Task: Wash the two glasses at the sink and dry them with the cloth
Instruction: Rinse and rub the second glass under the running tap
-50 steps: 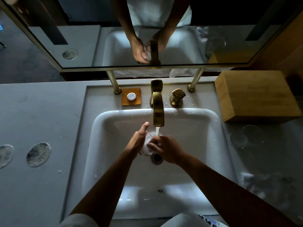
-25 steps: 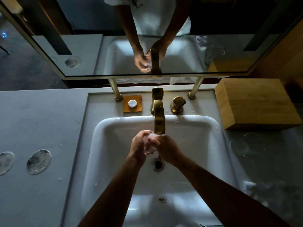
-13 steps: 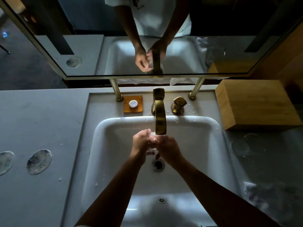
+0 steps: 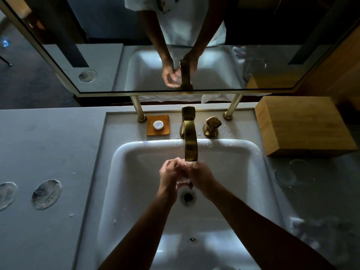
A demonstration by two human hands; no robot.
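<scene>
- On the grey stone table (image 4: 48, 145), at nine o'clock from the basin, two round wet marks (image 4: 46, 194) can be seen.
- An amber square soap dish with a small white soap (image 4: 158, 125) is set at eleven o'clock from the white rectangular ceramic sink (image 4: 124, 172).
- The left hand (image 4: 169, 175) is curled shut around the small clear drinking glass (image 4: 183, 179), which is held low in the basin, just above the drain (image 4: 188, 197).
- The brushed-gold tap spout (image 4: 190, 142) ends directly over the glass; whether water is running cannot be told.
- The right hand (image 4: 201, 177) is closed on the other side of the same glass.
- A slip is judged the main risk: wet glass held over hard ceramic could be chipped if dropped, or knocked against the spout if lifted.
- The second clear glass (image 4: 292, 173) lies at three o'clock on the table, below the pale wooden box (image 4: 303, 123); it could be knocked by a passing forearm.
- The crumpled pale cloth (image 4: 319, 228) is left at four o'clock, dim and indistinct.
</scene>
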